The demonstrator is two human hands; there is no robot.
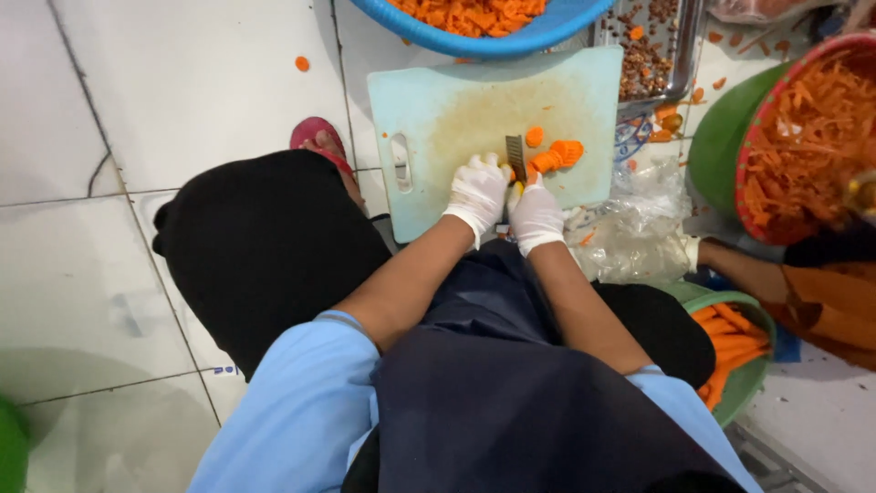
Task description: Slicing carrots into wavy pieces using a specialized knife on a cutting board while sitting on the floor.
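A pale blue cutting board (474,110) lies on the white tiled floor in front of my knees. Both my hands wear white gloves and rest at its near edge. My left hand (477,190) is closed beside a small ridged knife (516,157), whose yellow handle shows between the two hands. My right hand (536,215) pins the near end of a peeled carrot (551,159) against the board. The blade stands upright just left of the carrot. One cut carrot slice (534,137) lies beyond it.
A blue basin (484,27) of carrot slices touches the board's far edge, next to a metal tray (650,50). At right stand a green-and-red tub (803,137) of shredded carrot, another person's arm (757,269), crumpled plastic (634,228) and a green basket (735,351) of peeled carrots.
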